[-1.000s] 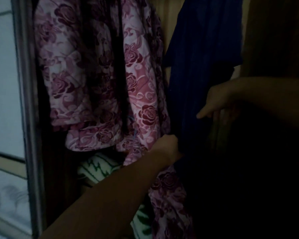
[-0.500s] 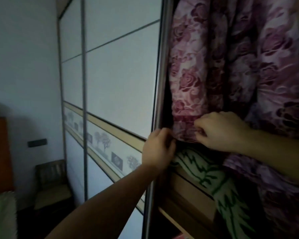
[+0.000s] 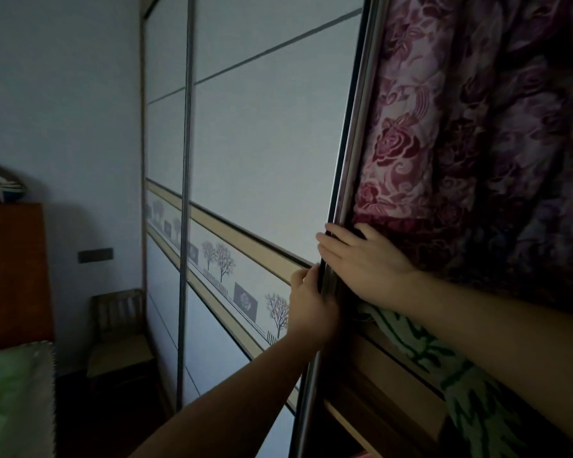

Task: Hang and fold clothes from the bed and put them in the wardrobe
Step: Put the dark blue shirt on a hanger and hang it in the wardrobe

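A pink and maroon rose-patterned garment hangs inside the wardrobe at the right. My left hand is closed around the metal edge of the sliding wardrobe door. My right hand lies flat with fingers spread against the door edge and the hem of the rose garment, holding nothing. Under my right forearm a white and green patterned cloth hangs over a wooden shelf.
The door carries a band with printed trees. At the far left stand a wooden headboard or cabinet, a small wooden chair and a green bedcover. A dark wall switch sits on the wall.
The view swung left from the wardrobe's inside to its door. My left hand left the clothes and took the door edge. My right hand let go of the rose garment's hem and flattened against the edge.
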Motion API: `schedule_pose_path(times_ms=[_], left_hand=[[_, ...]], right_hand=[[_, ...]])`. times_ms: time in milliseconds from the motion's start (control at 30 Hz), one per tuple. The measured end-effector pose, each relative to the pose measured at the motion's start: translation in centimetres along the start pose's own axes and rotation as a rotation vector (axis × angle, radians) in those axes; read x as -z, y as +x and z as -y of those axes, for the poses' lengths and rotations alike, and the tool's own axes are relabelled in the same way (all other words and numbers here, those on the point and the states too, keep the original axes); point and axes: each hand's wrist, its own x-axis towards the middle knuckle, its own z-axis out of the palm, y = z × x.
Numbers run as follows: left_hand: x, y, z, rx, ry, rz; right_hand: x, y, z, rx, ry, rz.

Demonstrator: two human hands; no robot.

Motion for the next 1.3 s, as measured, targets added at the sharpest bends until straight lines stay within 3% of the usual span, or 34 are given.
schedule_pose_path(times_ms=[367,833,1067,1300], left_hand=[[-1.2,-1.0,0.3,-0.021,-0.103,-0.130],[-4.1,-8.9,-5.9,0.082,-0.268,-0.027],[-7.3,-15.1,-10.8,0.164,-0.388,0.010],[-9.4,-18.4,-13.8,0.191,-0.625,0.343]], right_hand=[[1.7,-0.1,-0.3,0.084,-0.117,-0.059],[8.6,-9.6,-2.7,0.156,-0.029,0.072],[14.5,-16.0,-4.1,0.150,-0.124,0.427],[17.8,-20.3,-5.6,0.190,-0.124,0.635]])
